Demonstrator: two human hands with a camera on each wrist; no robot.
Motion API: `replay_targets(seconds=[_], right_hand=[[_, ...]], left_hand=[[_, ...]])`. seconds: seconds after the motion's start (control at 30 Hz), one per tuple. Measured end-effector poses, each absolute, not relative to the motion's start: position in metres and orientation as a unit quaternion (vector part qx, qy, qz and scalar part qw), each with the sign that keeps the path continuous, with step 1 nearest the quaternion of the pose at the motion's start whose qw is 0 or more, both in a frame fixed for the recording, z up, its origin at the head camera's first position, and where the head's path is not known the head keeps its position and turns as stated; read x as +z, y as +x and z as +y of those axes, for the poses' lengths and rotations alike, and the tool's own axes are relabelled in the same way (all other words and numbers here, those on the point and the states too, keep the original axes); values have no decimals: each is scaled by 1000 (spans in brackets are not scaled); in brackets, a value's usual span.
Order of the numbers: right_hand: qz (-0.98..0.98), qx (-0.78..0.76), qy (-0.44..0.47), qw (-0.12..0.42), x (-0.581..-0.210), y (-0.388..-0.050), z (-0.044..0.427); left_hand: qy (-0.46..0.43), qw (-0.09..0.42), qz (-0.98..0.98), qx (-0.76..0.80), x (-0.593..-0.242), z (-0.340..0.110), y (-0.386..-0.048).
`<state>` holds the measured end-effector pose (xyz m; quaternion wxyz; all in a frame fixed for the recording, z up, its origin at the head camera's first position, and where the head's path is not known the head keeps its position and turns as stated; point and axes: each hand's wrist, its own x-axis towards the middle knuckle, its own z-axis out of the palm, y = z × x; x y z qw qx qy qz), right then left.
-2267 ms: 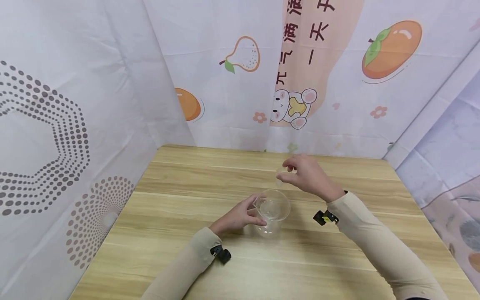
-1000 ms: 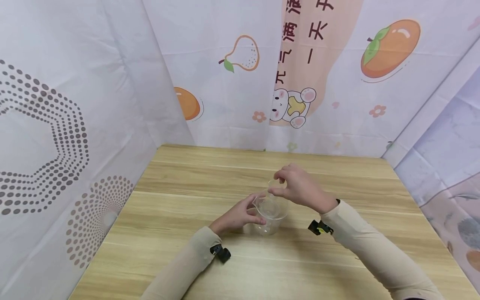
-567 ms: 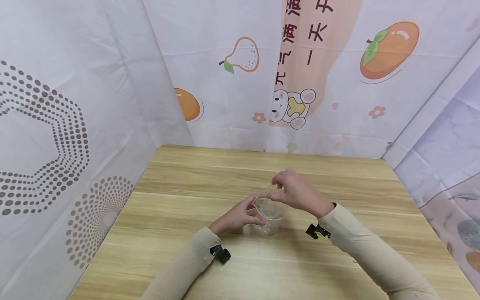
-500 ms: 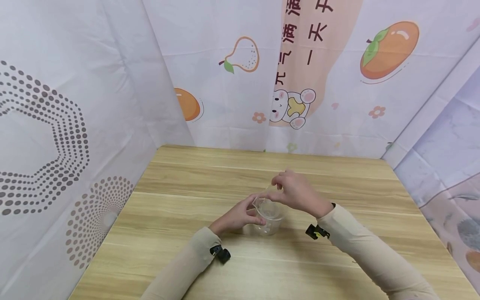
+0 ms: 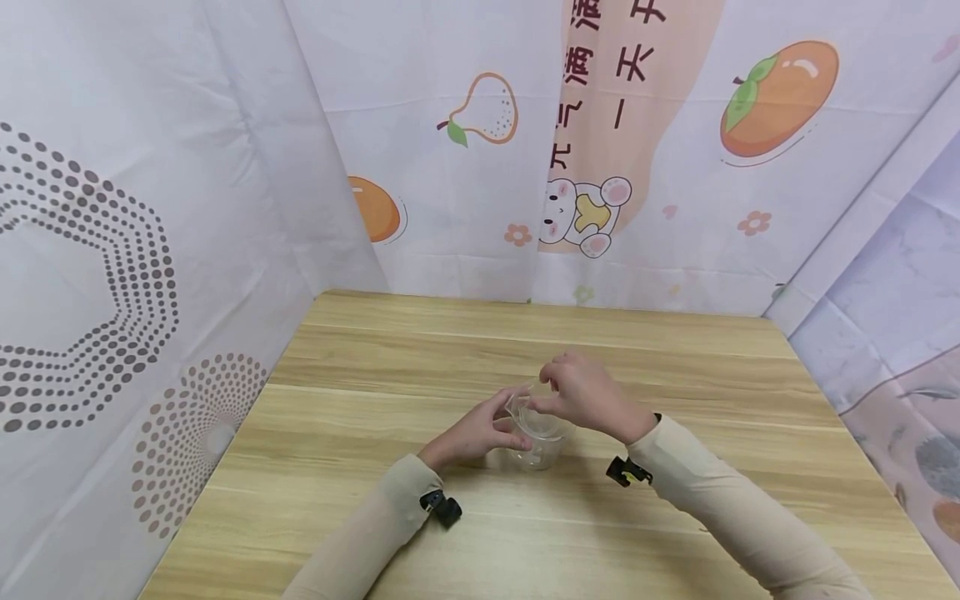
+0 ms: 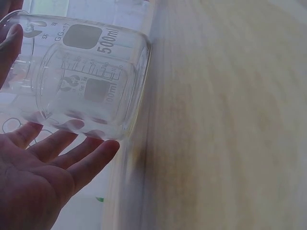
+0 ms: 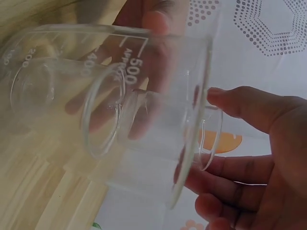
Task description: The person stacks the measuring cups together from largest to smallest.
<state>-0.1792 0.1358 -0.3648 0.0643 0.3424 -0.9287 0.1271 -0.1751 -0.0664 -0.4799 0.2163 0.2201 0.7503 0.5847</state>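
Note:
A large clear glass beaker (image 5: 537, 457) marked 500ml stands upright on the table. My left hand (image 5: 474, 435) holds its left side, thumb on the near side and fingers around the far side. Inside it sits a smaller beaker (image 6: 96, 88) with its own printed scale. A still smaller glass beaker (image 7: 207, 139) is pinched near its rim between thumb and fingers of my right hand (image 5: 592, 398). Seen in the right wrist view, its lower part is inside the large beaker's mouth, and its base is around the rim of the middle beaker. In the head view my fingers mostly hide it.
The wood-grain table (image 5: 360, 367) extends around the hands. A printed white curtain (image 5: 450, 217) hangs along its back edge, with more cloth at the left and right sides. A black wrist camera (image 5: 628, 472) sits at my right cuff, another (image 5: 442, 508) at the left.
My right hand has come left and down from behind the large beaker to over its mouth, carrying the smallest beaker into it. The left hand keeps its place on the large beaker.

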Motion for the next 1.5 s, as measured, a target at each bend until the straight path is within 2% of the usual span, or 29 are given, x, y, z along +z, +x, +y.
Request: replay_targets(seconds=[0.27, 0.57, 1.5], right_hand=[[-930, 120, 343, 60, -369, -176, 133], [-933, 107, 342, 27, -373, -174, 132], [-933, 57, 351, 44, -384, -166, 122]], left_hand=[[219, 220, 749, 585, -479, -67, -176], [219, 223, 745, 589, -478, -67, -174], [230, 232, 728, 603, -480, -67, -174]])
